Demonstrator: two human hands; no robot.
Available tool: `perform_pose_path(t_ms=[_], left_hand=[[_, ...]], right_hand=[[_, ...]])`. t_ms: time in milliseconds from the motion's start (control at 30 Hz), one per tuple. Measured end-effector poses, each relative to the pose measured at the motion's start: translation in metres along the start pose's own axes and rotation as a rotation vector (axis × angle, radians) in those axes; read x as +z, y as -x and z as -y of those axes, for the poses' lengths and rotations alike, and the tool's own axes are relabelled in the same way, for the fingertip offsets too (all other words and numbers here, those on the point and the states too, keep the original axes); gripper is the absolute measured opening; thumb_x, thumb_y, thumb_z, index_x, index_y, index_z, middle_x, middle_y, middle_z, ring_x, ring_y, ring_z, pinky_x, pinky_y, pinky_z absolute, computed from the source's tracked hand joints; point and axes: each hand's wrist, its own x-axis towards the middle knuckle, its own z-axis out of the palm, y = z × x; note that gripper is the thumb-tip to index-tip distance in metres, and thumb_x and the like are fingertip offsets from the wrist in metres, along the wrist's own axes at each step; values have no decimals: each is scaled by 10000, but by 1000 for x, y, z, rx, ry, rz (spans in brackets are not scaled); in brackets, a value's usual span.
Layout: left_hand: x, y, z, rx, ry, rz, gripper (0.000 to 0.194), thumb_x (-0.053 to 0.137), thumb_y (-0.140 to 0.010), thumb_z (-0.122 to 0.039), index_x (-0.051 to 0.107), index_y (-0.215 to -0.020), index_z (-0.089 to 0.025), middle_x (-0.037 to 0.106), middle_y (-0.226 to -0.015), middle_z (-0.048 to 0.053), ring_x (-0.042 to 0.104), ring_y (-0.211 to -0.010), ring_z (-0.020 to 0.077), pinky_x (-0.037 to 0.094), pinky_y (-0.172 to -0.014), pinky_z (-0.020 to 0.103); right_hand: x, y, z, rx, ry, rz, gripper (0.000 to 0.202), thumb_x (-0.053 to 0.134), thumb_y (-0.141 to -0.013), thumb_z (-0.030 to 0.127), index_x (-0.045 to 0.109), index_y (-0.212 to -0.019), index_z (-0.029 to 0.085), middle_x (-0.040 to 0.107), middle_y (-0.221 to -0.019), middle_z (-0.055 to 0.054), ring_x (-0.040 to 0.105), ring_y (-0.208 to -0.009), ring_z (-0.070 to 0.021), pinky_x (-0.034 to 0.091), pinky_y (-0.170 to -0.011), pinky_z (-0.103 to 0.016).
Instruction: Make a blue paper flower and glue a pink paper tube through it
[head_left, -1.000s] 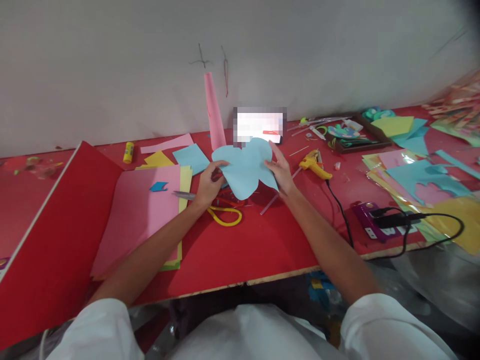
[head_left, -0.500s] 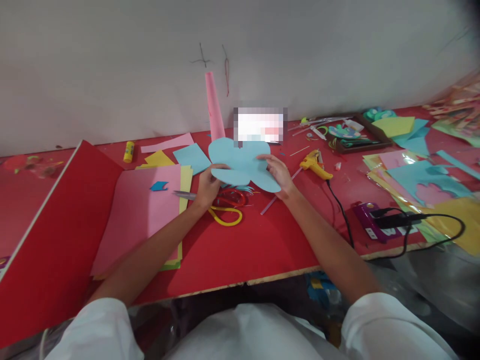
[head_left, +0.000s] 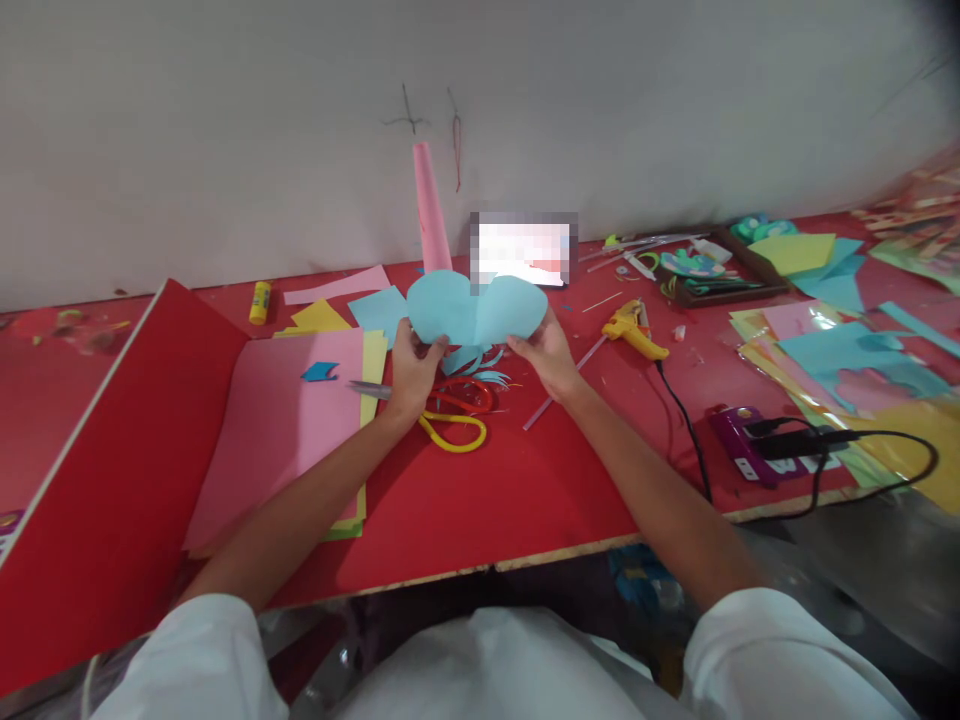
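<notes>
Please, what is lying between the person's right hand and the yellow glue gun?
In the head view, part of a thin translucent stick lies slanting on the red table between the right hand and the yellow glue gun.

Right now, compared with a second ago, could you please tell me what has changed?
The left hand and right hand still hold the blue paper cutout, now tilted or folded: its near lobes no longer show, and more blue strips show below. The scissors and glue gun stayed put.

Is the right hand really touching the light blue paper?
Touching: the head view shows the right hand holding the light blue paper, thumb over its lower edge.
</notes>
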Motion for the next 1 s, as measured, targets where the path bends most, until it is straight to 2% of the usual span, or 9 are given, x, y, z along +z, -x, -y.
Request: perform_pose_path(t_ms=[167,267,400,533,633,733,833,900,1000], left_hand=[[0,0,4,5,35,-5,831,870,-854,-623,441,-1485,-294,674,-987,16,713,-737,150,615,-695,307],[0,-3,6,30,39,30,829,817,-912,-615,383,-1561,-334,675,-1015,16,747,-757,152,617,-709,299],[0,-2,1,73,23,109,562,789,-941,-591,593,-1364,-276,733,-1252,99,778,-999,204,635,-788,306],[-2,1,-13,223,-130,353,321,720,-1011,-500,772,-1194,-242,688,-1480,128,670,-1370,276,592,-1108,431],[-3,3,-18,255,-209,453,281,626,-1069,-447,811,-1125,-242,724,-1444,119,665,-1384,274,551,-1175,476],[-3,2,-13,197,-209,312,329,675,-1034,-471,748,-1260,-243,717,-1425,128,679,-1336,270,593,-1094,442],[-2,0,-5,104,-159,161,568,777,-953,-507,615,-1432,-249,660,-1486,146,697,-1255,257,624,-944,359],[-1,0,-3,53,-136,170,611,817,-913,-519,607,-1409,-230,724,-1348,135,729,-1109,228,616,-861,323],[1,1,-7,-25,-128,263,495,856,-871,-521,667,-1185,-188,752,-944,53,694,-762,158,558,-664,266]], right_hand=[[-6,1,0,14,35,-65,1050,926,-760,630,384,-1625,387,775,-972,-23,747,-799,-250,687,-806,-489],[-6,2,-2,11,48,-113,1035,915,-772,632,378,-1624,395,778,-953,-11,736,-759,-223,683,-807,-450],[-2,2,-6,13,38,-131,914,927,-763,607,485,-1520,346,767,-890,6,722,-705,-211,673,-749,-418],[7,6,-8,13,13,-75,589,907,-797,561,625,-1231,279,755,-849,6,704,-658,-186,650,-671,-371],[15,10,-7,37,-26,-13,484,902,-796,544,658,-1093,251,761,-856,0,705,-652,-171,640,-639,-336],[22,15,-3,69,-60,42,441,911,-784,519,689,-1040,236,766,-851,-4,715,-676,-168,641,-652,-320],[25,18,0,73,-63,59,410,909,-788,510,693,-1005,237,763,-843,-3,711,-686,-173,643,-653,-330],[26,18,1,60,-54,53,412,912,-789,522,688,-994,242,755,-838,-3,706,-683,-178,644,-648,-344],[27,18,1,54,-74,29,480,887,-796,633,680,-995,248,738,-838,-9,724,-719,-192,652,-656,-351]])
